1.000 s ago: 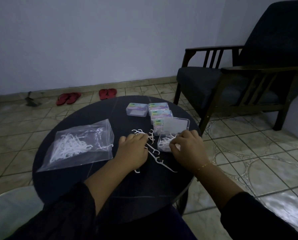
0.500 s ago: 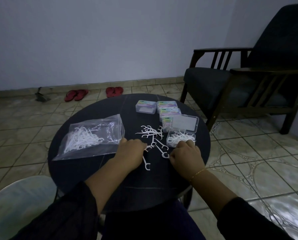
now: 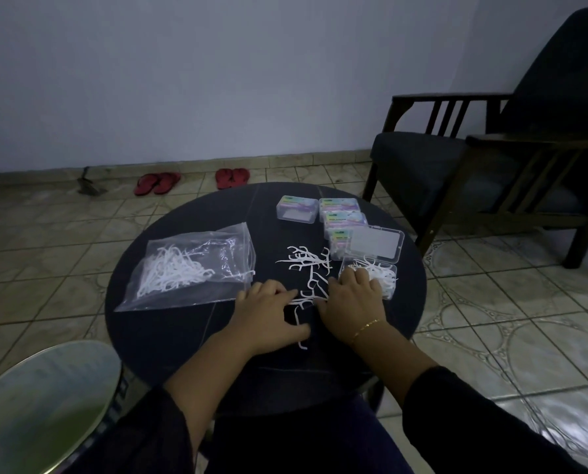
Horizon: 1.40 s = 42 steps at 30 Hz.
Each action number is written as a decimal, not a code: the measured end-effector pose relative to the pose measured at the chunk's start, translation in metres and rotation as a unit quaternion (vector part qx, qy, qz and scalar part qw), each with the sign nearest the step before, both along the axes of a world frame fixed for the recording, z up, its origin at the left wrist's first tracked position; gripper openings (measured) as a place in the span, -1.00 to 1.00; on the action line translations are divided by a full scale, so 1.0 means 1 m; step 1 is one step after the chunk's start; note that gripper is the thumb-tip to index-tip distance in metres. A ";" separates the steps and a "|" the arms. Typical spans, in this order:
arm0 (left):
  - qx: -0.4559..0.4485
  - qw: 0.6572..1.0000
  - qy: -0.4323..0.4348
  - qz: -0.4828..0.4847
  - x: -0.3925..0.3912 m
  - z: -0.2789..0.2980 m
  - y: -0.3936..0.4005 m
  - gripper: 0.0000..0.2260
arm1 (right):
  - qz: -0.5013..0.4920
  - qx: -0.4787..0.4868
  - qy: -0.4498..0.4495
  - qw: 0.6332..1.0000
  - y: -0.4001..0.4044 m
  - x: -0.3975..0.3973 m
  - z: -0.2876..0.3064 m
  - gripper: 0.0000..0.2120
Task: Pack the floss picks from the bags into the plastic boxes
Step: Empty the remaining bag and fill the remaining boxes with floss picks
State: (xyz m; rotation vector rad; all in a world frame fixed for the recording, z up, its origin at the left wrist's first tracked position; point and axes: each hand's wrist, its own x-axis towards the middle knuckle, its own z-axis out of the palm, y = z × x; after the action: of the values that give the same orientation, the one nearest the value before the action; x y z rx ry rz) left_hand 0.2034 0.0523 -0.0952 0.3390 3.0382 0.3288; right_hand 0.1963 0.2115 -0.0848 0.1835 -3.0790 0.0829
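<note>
Round dark table (image 3: 169, 323): clear bag (image 3: 191, 266) of floss picks at ten o'clock, open plastic box (image 3: 386, 285) part-filled at two o'clock. Loose floss picks (image 3: 308, 268) at centre, between and just beyond both hands. Left hand (image 3: 268, 314) fingers flat, pressing picks at six o'clock; right hand (image 3: 350, 302) curled beside the box, grasp cannot be told.

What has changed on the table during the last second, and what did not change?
The right hand drew back from over the open box toward the loose picks, uncovering the picks inside it. The left hand stayed on the table beside them. The bag and closed boxes did not move.
</note>
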 end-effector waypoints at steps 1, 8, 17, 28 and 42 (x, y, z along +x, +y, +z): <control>0.005 1.000 -0.009 -0.002 -0.001 0.000 -0.002 -0.32 | -0.002 0.008 -0.006 1.000 -0.001 0.000 -0.001 -0.53; 0.078 0.995 -0.057 -0.026 -0.009 0.007 -0.014 -0.58 | -0.006 -0.028 0.025 0.999 0.001 0.001 -0.005 -0.73; 0.060 0.996 -0.044 0.039 -0.011 0.017 -0.010 -0.79 | 0.003 0.020 -0.030 0.999 0.007 -0.002 0.011 -0.73; -0.016 0.989 -0.104 0.107 -0.026 0.029 0.004 -0.78 | 0.039 0.064 -0.126 0.989 0.016 -0.004 0.025 -0.55; -0.021 0.996 -0.071 0.045 -0.027 0.034 0.014 -0.85 | -0.012 0.045 -0.050 0.998 0.050 -0.021 0.044 -0.66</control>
State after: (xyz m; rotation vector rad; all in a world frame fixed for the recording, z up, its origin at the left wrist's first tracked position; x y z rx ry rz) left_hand 0.1768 0.0663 -0.0617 0.1687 2.9208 0.2804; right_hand 0.1756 0.2620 -0.0407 0.1494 -3.1866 -0.0507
